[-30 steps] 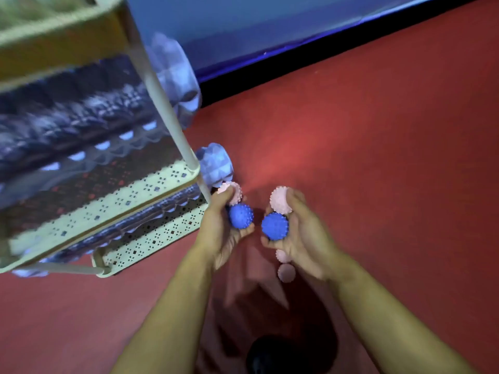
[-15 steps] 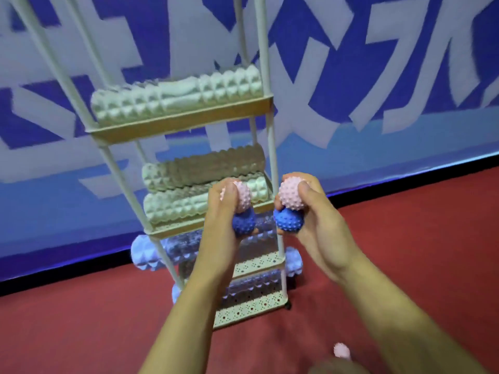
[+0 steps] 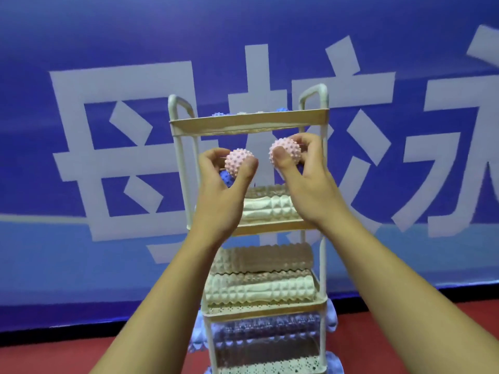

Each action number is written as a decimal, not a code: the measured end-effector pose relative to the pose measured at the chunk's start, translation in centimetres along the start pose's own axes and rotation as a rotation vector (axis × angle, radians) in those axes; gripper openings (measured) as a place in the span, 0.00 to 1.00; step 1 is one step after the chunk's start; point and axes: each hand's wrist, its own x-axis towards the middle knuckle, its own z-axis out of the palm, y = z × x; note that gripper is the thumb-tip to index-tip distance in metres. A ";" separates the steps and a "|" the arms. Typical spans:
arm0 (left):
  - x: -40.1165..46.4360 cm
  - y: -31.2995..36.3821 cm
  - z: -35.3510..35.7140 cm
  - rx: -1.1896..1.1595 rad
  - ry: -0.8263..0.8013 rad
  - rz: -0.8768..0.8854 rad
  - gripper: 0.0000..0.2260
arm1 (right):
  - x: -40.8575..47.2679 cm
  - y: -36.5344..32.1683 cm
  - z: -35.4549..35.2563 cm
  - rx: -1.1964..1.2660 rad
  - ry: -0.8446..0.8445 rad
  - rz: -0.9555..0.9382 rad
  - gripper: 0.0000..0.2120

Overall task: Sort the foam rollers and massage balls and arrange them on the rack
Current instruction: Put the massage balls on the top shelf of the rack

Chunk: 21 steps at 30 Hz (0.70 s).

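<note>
Gripping a pink ball [image 3: 239, 162] over a blue ball [image 3: 226, 178], left hand [image 3: 221, 190] closed; right hand [image 3: 307, 179] pinches another pink ball [image 3: 285, 153], rack [image 3: 251, 121] shelf rim directly above, cream rollers [image 3: 270, 209] just behind.

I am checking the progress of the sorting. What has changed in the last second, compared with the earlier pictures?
Both hands rose from near the red floor to just under the cream rack's top shelf. The left hand still holds a pink spiky massage ball and a blue spiky ball; the right hand still holds its pink ball, its blue ball now hidden. Foam rollers stayed shelved.
</note>
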 end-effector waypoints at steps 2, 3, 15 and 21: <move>1.7 0.5 0.2 -0.003 0.067 0.054 0.21 | 1.8 -0.5 0.1 -0.042 0.034 -0.040 0.21; 2.7 0.6 0.3 0.004 0.092 0.087 0.20 | 2.7 -0.4 0.2 -0.078 0.050 -0.079 0.22; 14.1 1.5 1.4 0.655 0.325 0.468 0.21 | 16.3 0.0 2.0 -0.696 0.162 -0.410 0.22; 15.3 -0.3 1.2 0.761 0.375 0.400 0.17 | 17.7 1.9 2.9 -0.852 0.092 -0.354 0.23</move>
